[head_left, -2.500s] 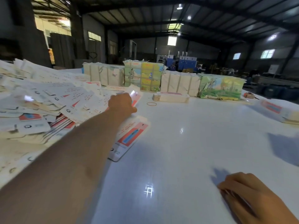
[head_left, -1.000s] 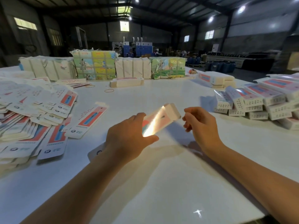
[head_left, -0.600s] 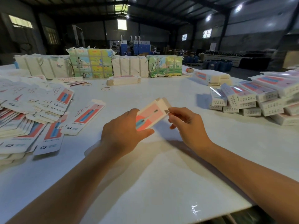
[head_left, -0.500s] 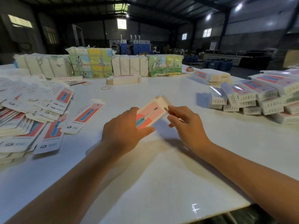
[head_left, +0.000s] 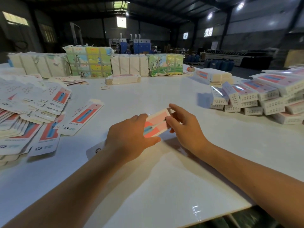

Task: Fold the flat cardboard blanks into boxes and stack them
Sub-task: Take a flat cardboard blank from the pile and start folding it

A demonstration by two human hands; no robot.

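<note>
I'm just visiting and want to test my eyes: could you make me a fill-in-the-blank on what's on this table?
Both hands grip one ____ blank.
The left hand holds its ____ end.
Folded boxes are piled on the person's ____ side.
A rubber band lies on the ____ table.

Missing: cardboard; near; right; white

On the table (head_left: 164, 186), my left hand (head_left: 130, 137) and right hand (head_left: 185, 129) hold one blank (head_left: 157, 123) at twelve o'clock. Loose blanks (head_left: 29, 112) lie at ten, folded boxes (head_left: 263, 99) at two, bundles (head_left: 98, 64) behind.
</note>
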